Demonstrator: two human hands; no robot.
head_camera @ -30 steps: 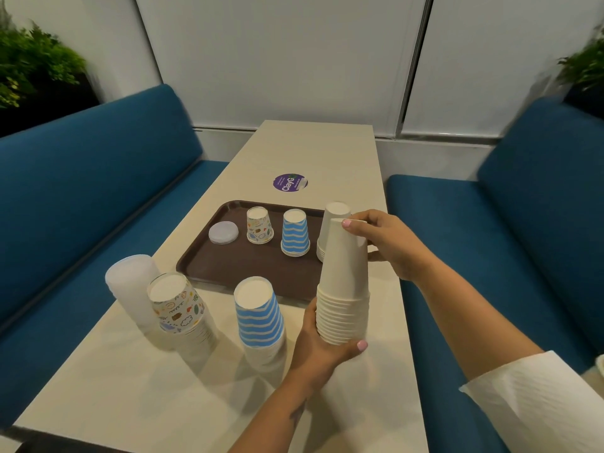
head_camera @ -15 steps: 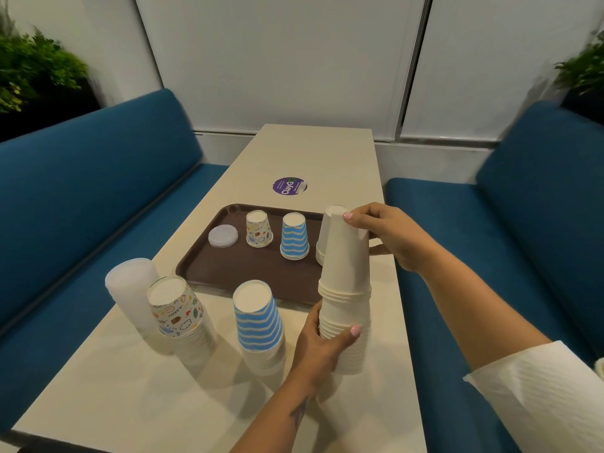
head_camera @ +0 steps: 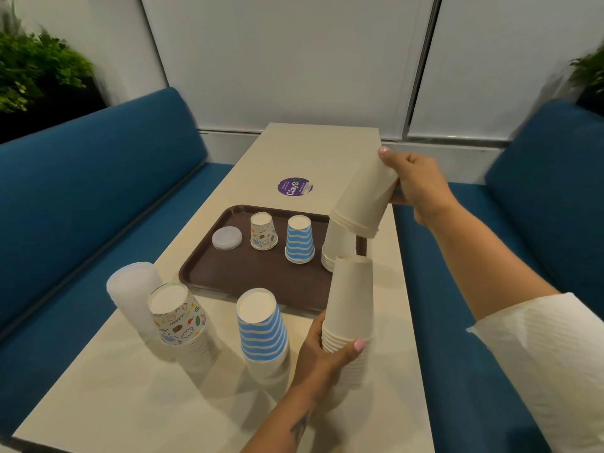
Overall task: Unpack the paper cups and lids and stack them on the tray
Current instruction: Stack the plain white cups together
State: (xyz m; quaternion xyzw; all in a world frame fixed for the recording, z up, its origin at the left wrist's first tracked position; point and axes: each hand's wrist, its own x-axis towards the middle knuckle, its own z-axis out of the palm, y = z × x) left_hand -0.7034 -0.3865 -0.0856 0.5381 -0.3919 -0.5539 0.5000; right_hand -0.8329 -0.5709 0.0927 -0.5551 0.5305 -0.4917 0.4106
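My left hand (head_camera: 322,353) grips the base of a tall stack of plain cream cups (head_camera: 349,308) standing upside down on the table near the tray's front right corner. My right hand (head_camera: 415,181) holds a few nested cream cups (head_camera: 366,201), tilted, in the air above the tray's right edge. On the brown tray (head_camera: 242,276) stand a short cream stack (head_camera: 338,248), a blue-striped stack (head_camera: 299,240), a patterned cup stack (head_camera: 263,231) and a low pile of lids (head_camera: 226,238).
In front of the tray stand a blue-striped cup stack (head_camera: 263,325), a patterned cup stack (head_camera: 179,318) and a tall stack of translucent lids (head_camera: 135,297). A purple sticker (head_camera: 294,186) lies on the table beyond. Blue benches flank the table; plants sit in both corners.
My right hand has lifted a few cream cups off the top of the tall stack, up and to the right, tilting them. My left hand still holds the stack's base.
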